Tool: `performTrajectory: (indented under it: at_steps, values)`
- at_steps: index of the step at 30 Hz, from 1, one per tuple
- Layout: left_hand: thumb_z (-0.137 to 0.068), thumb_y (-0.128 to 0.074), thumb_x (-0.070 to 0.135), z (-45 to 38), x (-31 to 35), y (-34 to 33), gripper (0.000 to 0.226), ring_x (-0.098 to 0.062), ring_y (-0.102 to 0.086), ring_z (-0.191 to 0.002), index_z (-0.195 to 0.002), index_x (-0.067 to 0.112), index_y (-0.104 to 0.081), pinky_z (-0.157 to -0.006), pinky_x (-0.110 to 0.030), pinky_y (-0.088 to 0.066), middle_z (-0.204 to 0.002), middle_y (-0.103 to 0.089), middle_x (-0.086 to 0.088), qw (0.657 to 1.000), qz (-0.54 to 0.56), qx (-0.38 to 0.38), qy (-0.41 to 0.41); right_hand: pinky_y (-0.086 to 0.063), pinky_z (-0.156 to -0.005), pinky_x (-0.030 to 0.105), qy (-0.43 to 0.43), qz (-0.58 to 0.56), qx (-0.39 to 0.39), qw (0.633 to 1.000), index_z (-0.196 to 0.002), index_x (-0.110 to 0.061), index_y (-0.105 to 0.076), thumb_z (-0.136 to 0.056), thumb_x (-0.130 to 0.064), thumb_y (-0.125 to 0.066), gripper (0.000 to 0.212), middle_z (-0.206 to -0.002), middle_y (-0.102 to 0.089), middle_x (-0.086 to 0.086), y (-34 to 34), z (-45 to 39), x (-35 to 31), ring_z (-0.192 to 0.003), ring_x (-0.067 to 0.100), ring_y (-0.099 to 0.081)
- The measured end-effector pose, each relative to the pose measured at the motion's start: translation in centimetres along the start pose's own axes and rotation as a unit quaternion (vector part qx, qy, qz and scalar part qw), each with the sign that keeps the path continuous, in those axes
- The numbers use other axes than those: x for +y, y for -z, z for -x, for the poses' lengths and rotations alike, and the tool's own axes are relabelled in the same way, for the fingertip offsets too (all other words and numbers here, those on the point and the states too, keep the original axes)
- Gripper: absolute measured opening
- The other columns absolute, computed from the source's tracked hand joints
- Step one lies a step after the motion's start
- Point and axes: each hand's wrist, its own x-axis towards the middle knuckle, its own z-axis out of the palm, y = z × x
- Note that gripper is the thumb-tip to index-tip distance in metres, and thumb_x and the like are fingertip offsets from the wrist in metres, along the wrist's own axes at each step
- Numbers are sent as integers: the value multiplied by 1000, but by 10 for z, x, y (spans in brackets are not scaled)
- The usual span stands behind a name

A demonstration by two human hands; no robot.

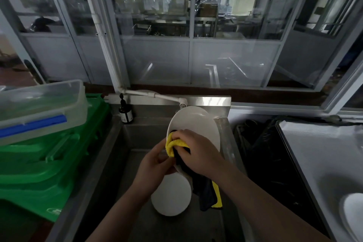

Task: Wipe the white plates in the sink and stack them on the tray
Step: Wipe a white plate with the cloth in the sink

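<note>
My left hand [157, 163] grips the lower rim of a tilted plate [196, 124] above the sink [137, 137]. My right hand [198, 149] fingers clutch the cloth [176, 143] against its face. A second plate [170, 196] lies in the sink; another [353, 214] sits on the tray [314, 153].

Three white plates: one held tilted over the sink [129, 143] at [194, 124], one lying in the basin [172, 196], one on the tray [314, 153] at [353, 212]. Two hands, left [155, 163] and right [198, 149]. One yellow-and-dark cloth [176, 144]. One dark bottle [125, 113]. One clear plastic box [39, 108]. One green crate [45, 173].
</note>
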Motion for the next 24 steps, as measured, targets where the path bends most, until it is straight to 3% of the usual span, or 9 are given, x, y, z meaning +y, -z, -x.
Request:
performTrajectory:
  at_steps: [5, 10, 13, 19, 24]
  values:
    - [-98, -57, 2, 1, -2, -2, 49, -29, -74, -97, -139, 27, -54, -88, -47, -59, -104, -76, -9, 1000, 1, -4, 5, -51, -83, 27, -3, -1, 2, 1000, -120, -28, -59, -96, -24, -55, 24, -112, -64, -9, -6, 5, 4, -96, 6, -60]
    - [-97, -59, 3, -4, -6, -1, 48, -37, -72, -95, -138, 29, -56, -88, -51, -59, -101, -74, -18, 1000, 10, 2, 10, -53, -84, 29, -24, 15, 25, 999, -121, -31, -56, -97, -29, -55, 24, -114, -63, -10, -9, 3, 11, -96, 7, -59]
    - [-97, -59, 2, -6, -3, -1, 49, -34, -73, -94, -138, 27, -55, -83, -43, -61, -101, -75, -13, 1000, 24, -3, 11, -53, -83, 30, -35, 24, 37, 998, -122, -30, -56, -97, -30, -55, 25, -115, -63, -9, -7, 2, 17, -97, 9, -60]
    - [-96, -58, 0, -5, -1, 1, 53, -33, -74, -92, -143, 23, -50, -81, -42, -62, -100, -75, -16, 999, 37, 0, 9, -52, -87, 27, -76, 36, 62, 995, -125, -28, -55, -98, -32, -55, 27, -120, -62, -8, 1, 0, 32, -104, 10, -59]
    - [-96, -57, -2, -3, 5, 2, 52, -34, -75, -88, -141, 22, -50, -77, -38, -62, -96, -76, -15, 998, 58, 1, 0, -41, -82, 18, -105, 38, 85, 990, -125, -24, -57, -98, -29, -55, 27, -119, -62, -5, 9, -2, 40, -102, 11, -58]
